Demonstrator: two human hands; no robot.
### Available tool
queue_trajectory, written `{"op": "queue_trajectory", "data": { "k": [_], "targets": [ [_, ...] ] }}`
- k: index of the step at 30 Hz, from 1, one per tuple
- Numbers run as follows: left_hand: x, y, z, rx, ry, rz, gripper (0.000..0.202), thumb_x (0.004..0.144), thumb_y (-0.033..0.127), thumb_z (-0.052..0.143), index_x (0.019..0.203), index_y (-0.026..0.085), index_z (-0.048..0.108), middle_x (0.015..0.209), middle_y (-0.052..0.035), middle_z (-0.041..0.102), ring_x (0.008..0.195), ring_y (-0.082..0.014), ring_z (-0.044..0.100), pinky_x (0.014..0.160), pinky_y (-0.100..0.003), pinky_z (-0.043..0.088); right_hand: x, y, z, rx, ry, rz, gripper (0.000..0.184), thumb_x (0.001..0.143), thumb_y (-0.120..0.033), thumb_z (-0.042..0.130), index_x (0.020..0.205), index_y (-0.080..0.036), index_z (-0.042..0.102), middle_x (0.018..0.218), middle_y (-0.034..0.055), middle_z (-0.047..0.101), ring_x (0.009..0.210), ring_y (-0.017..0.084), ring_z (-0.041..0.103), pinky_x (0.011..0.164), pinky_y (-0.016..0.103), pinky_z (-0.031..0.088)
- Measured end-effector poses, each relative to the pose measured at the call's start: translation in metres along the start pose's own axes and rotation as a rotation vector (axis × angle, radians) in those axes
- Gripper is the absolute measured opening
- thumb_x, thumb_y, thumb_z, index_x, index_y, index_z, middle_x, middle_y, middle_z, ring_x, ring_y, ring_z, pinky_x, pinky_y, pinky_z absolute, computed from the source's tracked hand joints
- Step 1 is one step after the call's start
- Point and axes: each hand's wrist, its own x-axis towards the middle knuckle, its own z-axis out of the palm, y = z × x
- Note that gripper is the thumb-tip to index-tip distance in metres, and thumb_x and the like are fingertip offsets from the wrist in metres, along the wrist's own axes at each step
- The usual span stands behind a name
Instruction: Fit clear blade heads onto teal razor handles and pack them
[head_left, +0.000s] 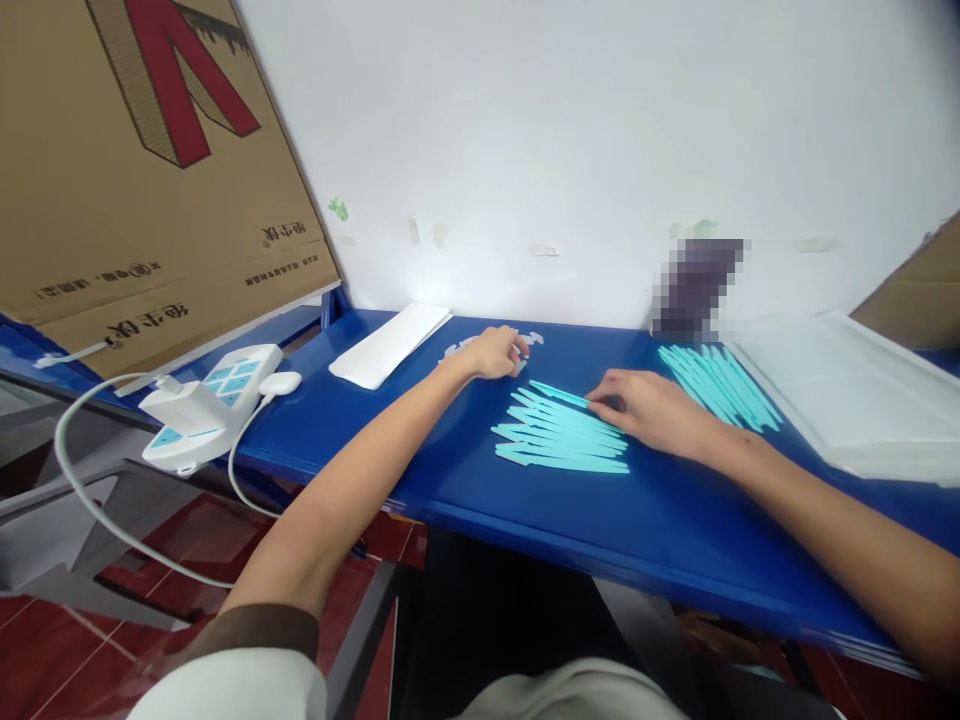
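Observation:
Several thin turquoise strips (559, 435) lie in a fanned row on the blue table (465, 480), in front of me. My right hand (649, 410) rests at the right end of that row, its fingers pinched on the topmost turquoise strip (559, 393). My left hand (495, 352) lies further back on the table, fingers curled over small white pieces I cannot make out. A second bunch of turquoise strips (716, 385) lies to the right of my right hand.
A folded white sheet (390, 345) lies at the back left. A white power strip (214, 405) with a charger and cable hangs off the table's left edge. A large cardboard box (150, 170) leans at left. Clear plastic sheets (847, 395) lie at right.

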Motion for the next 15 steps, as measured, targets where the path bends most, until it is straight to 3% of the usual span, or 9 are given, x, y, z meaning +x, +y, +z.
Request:
{"op": "queue_trajectory", "data": {
  "k": [7,11,15],
  "targets": [
    [0.0,0.003,0.006,0.027,0.002,0.039,0.04,0.066,0.01,0.07,0.106,0.014,0.079,0.096,-0.0091,0.079,0.096,-0.0282,0.074,0.084,-0.035,0.057,-0.001,0.005,-0.009,0.022,-0.042,0.101,0.021,0.088,-0.034,0.051,0.091,-0.021,0.067,0.092,0.0073,0.072,0.078,0.022,0.065,0.064,0.033,0.044],
    [-0.004,-0.002,0.009,-0.165,-0.019,0.034,0.039,0.068,0.015,0.072,0.107,0.014,0.079,0.097,-0.0098,0.079,0.097,-0.0292,0.074,0.083,-0.037,0.059,0.0,0.007,-0.015,0.101,-0.137,0.121,0.026,0.091,-0.042,0.047,0.081,-0.023,0.061,0.072,0.0023,0.066,0.063,0.018,0.058,0.062,0.032,0.04],
    [-0.007,-0.005,0.01,-0.247,0.005,0.024,0.043,0.069,0.018,0.073,0.111,0.011,0.078,0.1,-0.013,0.079,0.093,-0.0291,0.074,0.084,-0.04,0.059,0.002,0.007,-0.017,0.149,-0.146,0.152,0.028,0.089,-0.046,0.052,0.075,-0.023,0.059,0.063,-0.0006,0.06,0.058,0.017,0.053,0.06,0.031,0.036]
  ]
}}
